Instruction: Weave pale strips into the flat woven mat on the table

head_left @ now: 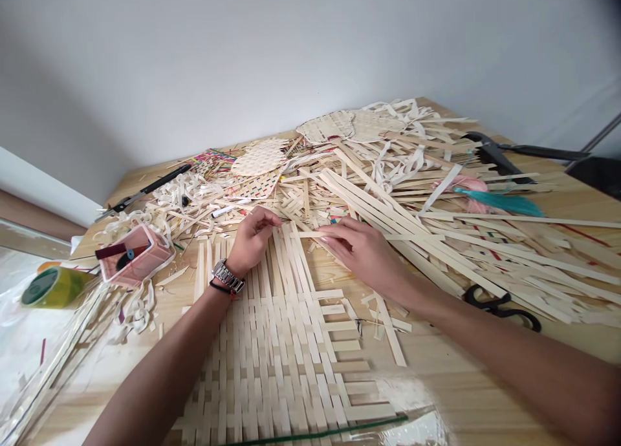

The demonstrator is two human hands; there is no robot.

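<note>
A mat of pale flat bamboo strips [286,342], woven over and under, lies on the table in front of me. Across its far end, my left hand [253,240], wearing a metal watch [228,276], pinches the upright strip ends with curled fingers. My right hand [361,247] grips a crosswise bamboo strip [306,234] between thumb and fingers, just right of the mat. That strip runs level from the mat's far end into this hand. Short strip ends stick out along the mat's right side.
Loose bamboo strips [383,207] pile up behind and to the right. Black-handled scissors [502,307] lie right of my forearm. A pink basket [140,258] and yellow tape roll [53,286] stand left. Woven pieces [259,158] lie near the wall. A green strip [320,433] crosses the mat's near end.
</note>
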